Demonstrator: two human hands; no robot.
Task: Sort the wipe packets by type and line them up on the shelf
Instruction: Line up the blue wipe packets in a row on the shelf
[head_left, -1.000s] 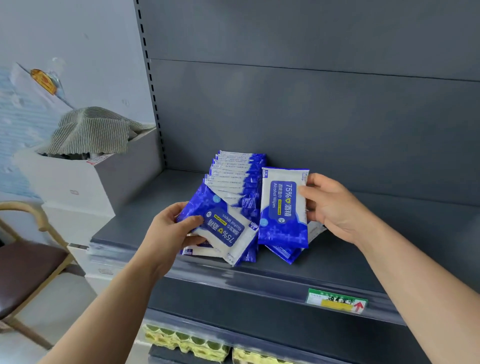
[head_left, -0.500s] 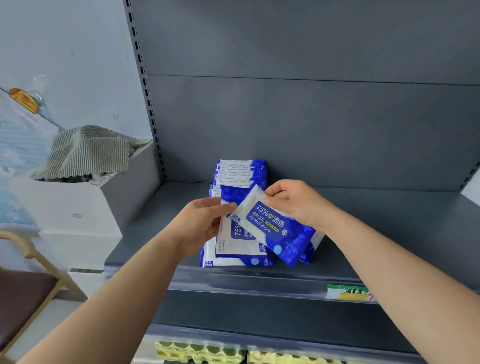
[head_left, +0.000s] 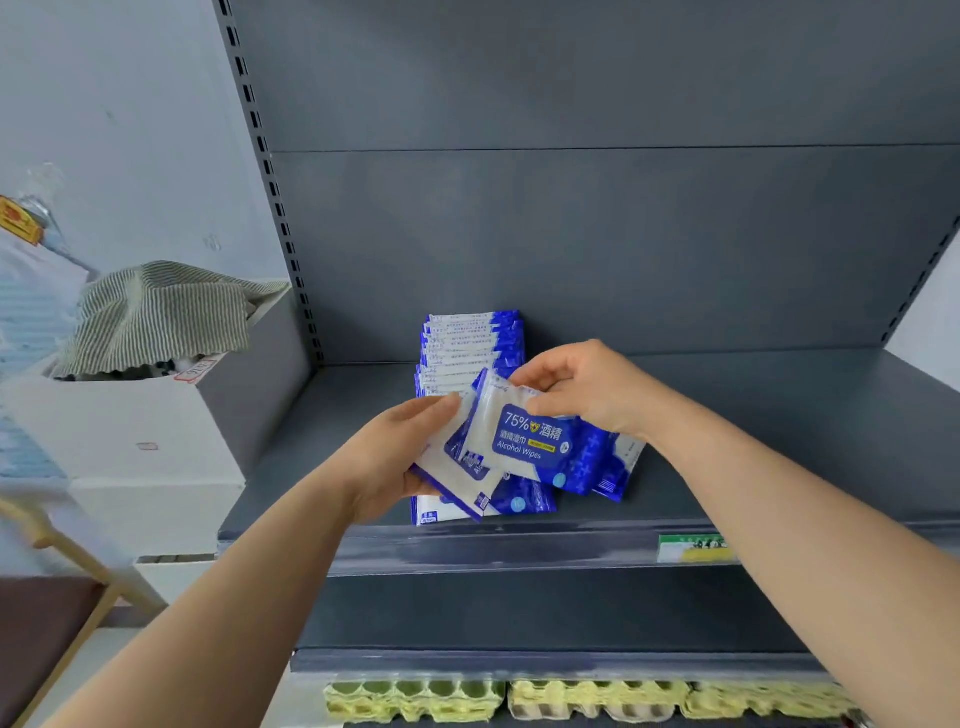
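Right hand (head_left: 587, 389) pinches the top packet (head_left: 530, 441) by its corner, left hand (head_left: 400, 457) grips another (head_left: 457, 483). Probably light, squishy, slick film; edges seem safest.

A shop: a dark grey metal shelf (head_left: 779, 415) hung on a slotted upright (head_left: 270, 171), a green-and-yellow price label (head_left: 693, 548) in its front edge's clear rail (head_left: 493, 551), yellow-green egg trays (head_left: 415, 699) stocked below.

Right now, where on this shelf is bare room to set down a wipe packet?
The gray shelf is bare right of the loose packets, and in a narrower strip left of the packet row. Crowded middle: left hand and right hand hold alcohol wipe packets.
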